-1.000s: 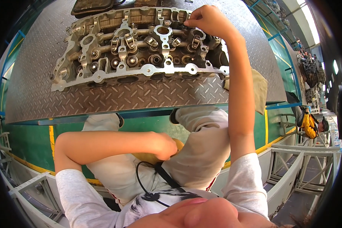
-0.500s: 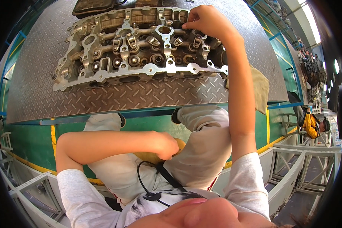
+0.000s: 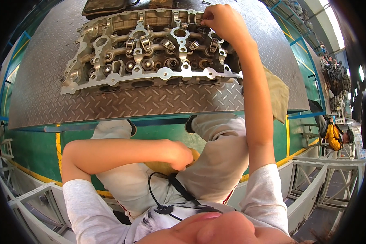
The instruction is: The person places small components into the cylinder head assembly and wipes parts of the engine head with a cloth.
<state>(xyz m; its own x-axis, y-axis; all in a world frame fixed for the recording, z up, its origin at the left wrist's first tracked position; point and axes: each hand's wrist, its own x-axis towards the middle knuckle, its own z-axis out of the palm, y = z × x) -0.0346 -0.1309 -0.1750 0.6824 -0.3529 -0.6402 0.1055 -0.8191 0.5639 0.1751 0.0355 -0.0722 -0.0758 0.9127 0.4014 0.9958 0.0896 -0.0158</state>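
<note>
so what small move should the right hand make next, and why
I'd perhaps ease the right hand back slightly from the far right end of the metal cylinder head: it covers part of that end, and whether it holds anything there cannot be seen.

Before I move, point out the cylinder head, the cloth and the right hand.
Cylinder head [image 3: 145, 44]: head view, on its inner metalwork, near the middle.
Cloth [image 3: 277, 95]: head view, on the middle of its visible part.
Right hand [image 3: 225, 23]: head view, on the back of the hand.
</note>
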